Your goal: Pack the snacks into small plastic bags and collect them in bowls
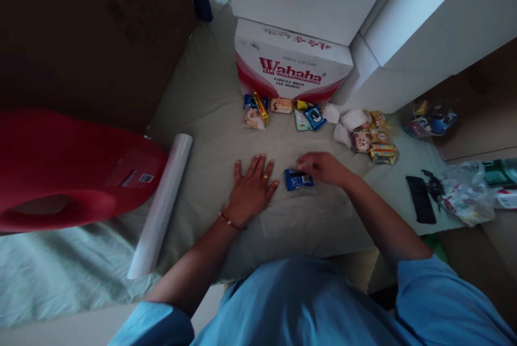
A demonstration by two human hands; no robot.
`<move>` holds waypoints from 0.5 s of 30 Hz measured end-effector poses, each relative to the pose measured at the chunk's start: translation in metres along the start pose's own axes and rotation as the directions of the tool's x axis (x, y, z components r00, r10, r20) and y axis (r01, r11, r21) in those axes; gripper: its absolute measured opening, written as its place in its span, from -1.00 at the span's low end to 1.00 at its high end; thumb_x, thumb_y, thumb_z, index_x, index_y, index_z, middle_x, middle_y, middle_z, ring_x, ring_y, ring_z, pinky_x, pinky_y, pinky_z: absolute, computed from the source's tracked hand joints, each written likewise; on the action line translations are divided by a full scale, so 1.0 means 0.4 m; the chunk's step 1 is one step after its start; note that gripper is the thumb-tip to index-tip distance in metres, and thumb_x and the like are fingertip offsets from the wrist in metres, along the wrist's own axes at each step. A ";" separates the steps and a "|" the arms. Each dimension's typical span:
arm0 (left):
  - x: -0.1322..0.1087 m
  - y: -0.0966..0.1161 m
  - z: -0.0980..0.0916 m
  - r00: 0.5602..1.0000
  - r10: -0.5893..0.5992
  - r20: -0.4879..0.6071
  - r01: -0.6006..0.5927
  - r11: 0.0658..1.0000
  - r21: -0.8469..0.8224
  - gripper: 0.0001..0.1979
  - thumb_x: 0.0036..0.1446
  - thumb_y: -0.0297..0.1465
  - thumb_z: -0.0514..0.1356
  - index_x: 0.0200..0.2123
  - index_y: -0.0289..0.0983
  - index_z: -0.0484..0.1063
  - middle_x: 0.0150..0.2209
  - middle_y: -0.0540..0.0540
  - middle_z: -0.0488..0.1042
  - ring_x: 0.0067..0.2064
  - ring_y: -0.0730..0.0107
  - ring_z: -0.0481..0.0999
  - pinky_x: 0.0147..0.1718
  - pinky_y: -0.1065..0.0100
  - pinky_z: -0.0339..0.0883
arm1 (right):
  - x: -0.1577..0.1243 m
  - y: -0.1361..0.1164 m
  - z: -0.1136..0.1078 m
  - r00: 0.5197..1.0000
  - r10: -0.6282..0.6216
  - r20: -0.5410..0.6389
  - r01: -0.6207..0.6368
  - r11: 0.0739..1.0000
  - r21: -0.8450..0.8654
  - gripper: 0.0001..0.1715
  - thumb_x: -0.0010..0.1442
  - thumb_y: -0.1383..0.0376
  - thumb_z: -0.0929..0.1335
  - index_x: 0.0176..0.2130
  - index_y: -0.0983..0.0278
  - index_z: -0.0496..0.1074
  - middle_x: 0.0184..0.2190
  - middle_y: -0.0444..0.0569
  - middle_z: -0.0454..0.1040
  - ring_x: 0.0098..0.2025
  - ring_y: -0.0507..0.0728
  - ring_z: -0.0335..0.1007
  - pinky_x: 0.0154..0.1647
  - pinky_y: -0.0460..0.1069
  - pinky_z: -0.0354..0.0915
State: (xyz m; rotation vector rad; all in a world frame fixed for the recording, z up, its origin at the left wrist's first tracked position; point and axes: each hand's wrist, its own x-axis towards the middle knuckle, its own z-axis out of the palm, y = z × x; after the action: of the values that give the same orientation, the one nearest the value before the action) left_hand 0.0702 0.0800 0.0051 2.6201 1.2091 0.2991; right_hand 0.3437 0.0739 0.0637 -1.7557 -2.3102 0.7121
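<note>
My left hand (251, 187) lies flat on the cloth-covered table with its fingers spread. Just to its right is a small blue snack packet (298, 179) with a white barcode label. At the packet's upper right edge is my right hand (323, 167), its fingers drawn together in a pinch. Whether anything thin is between those fingertips cannot be made out. Faint shiny lines around both hands look like a clear plastic sheet (278, 222) on the cloth. Beyond the hands, snack packets (255, 110) and a pinkish packaged snack (281, 105) lie along a Wahaha carton (293, 66).
A clear-wrapped roll (161, 206) and a large red plastic object (81, 166) stand at left. More wrapped snacks (369, 136) lie at right, near a tub of packets (430, 118). A black phone-like slab (420, 199) and a plastic bag (468, 192) are farther right.
</note>
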 end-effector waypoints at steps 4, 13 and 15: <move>0.000 0.001 -0.007 1.000 -0.001 0.000 0.001 1.000 -0.008 -0.37 0.45 -0.12 -0.08 0.47 -0.23 0.09 0.51 -0.30 0.00 0.52 -0.02 0.01 0.42 -0.38 -0.41 | 0.135 0.106 -0.077 0.818 0.370 -0.441 -0.435 0.899 -0.053 -0.47 0.39 0.18 0.27 0.24 0.33 0.41 0.16 0.28 0.48 0.14 0.35 0.45 0.14 0.18 0.34; -0.003 -0.001 -0.010 1.000 -0.013 0.001 0.013 1.000 0.005 -0.38 0.46 -0.09 -0.10 0.47 -0.20 0.11 0.51 -0.26 0.02 0.53 0.05 0.00 0.44 -0.31 -0.41 | 0.211 0.162 -0.099 0.748 0.474 -0.464 -0.481 0.869 0.111 -0.67 0.20 0.19 0.42 -0.08 0.32 0.54 -0.17 0.11 0.60 -0.15 0.24 0.48 -0.09 0.10 0.35; -0.003 -0.001 -0.012 1.000 -0.015 0.003 0.015 1.000 -0.002 -0.38 0.46 -0.09 -0.10 0.46 -0.21 0.11 0.51 -0.26 0.03 0.52 0.06 0.01 0.44 -0.30 -0.40 | 0.142 0.125 -0.081 0.799 0.357 -0.483 -0.324 0.934 0.154 -0.63 0.21 0.14 0.42 -0.06 0.31 0.51 -0.19 0.05 0.57 -0.19 0.20 0.46 -0.12 0.07 0.36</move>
State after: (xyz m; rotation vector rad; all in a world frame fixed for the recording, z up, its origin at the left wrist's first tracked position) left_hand 0.0679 0.0800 0.0096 2.6074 1.2257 0.2930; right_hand 0.3828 0.1465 0.0603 -2.0514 -1.6287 0.3012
